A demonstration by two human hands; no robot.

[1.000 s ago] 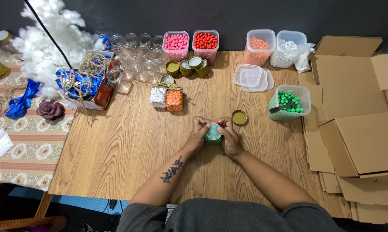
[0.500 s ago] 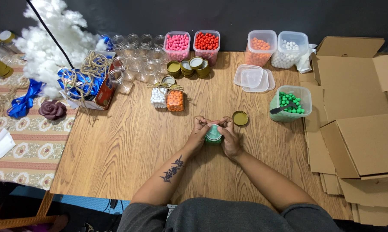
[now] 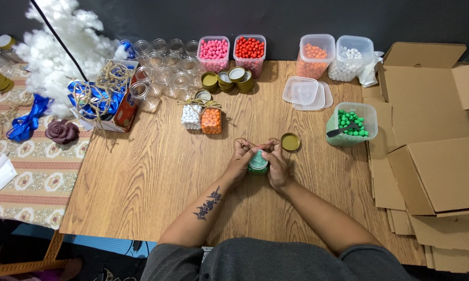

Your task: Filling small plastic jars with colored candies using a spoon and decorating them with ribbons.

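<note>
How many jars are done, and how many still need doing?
Two look done: a white-bead jar and an orange-bead jar, each tied with twine. A third, the green jar, sits between the left hand and right hand, which are working twine at its top; its gold lid lies beside it. Many empty jars and spare lids wait at the back.

Wooden table [image 3: 141, 177], dark wall [image 3: 245, 15], perhaps patterned rug [image 3: 21, 177].
</note>
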